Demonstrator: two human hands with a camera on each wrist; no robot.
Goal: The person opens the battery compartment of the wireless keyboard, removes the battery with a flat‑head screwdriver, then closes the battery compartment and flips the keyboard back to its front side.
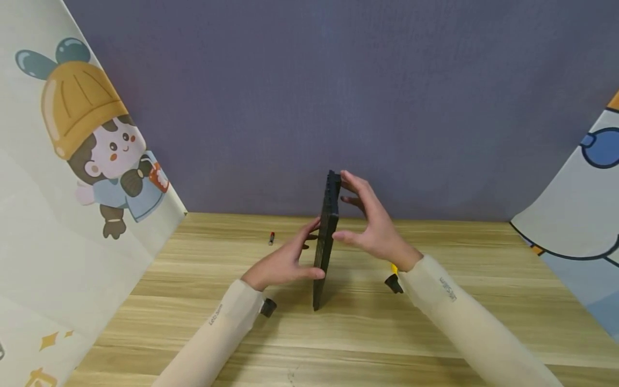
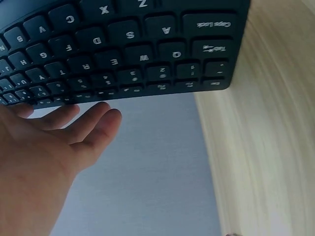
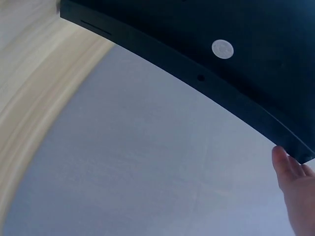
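Observation:
A black keyboard [image 1: 326, 236] is held up on its edge between both hands, seen nearly side-on in the head view. Its lettered keys [image 2: 130, 44] face the left hand, and its underside, with a round pale sticker [image 3: 223, 49], faces the right. The left hand [image 1: 287, 260] holds it lower down, thumb at the near side and fingers reaching behind. At the upper end, the right hand [image 1: 369, 220] grips with its thumb near and its fingers at the far corner. Whether the lower end touches the table cannot be told.
A small red-and-dark object [image 1: 272, 238] lies on the wood-grain table [image 1: 203, 301], left of the keyboard. Behind stands a grey-blue panel [image 1: 290, 107]. Printed cartoon panels flank the table, one at the left [image 1: 48, 215] and one at the right.

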